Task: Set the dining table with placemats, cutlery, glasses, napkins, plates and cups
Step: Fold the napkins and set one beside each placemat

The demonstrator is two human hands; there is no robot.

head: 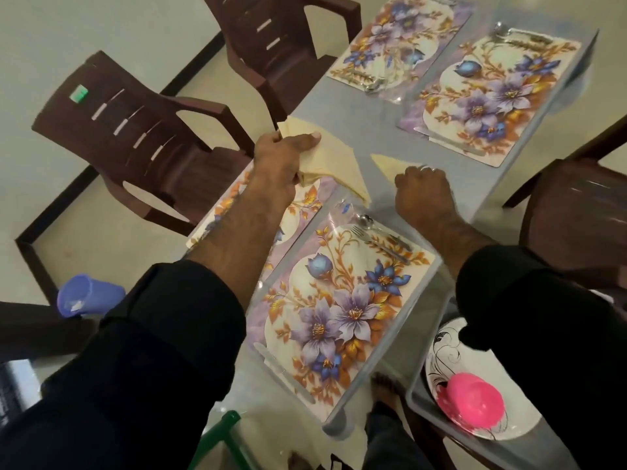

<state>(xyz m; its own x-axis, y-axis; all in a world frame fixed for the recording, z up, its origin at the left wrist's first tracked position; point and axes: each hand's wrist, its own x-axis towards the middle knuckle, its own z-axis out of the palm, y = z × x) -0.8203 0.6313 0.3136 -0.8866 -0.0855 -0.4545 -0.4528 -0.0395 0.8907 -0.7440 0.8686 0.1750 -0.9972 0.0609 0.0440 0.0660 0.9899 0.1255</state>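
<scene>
Your left hand (283, 161) grips a stack of folded cream napkins (325, 164), thumb on top and fingers curled beneath, holding the supply above the glass table (366, 130) so single napkins can be dealt out. Your right hand (424, 188) rests knuckles-up on one napkin (390, 164); its fingers curl under, so whether they pinch or press it cannot be told. Just nearer than both hands lies the near placemat (339, 300), with fork and spoon (380, 237) already laid beside your right wrist.
</scene>
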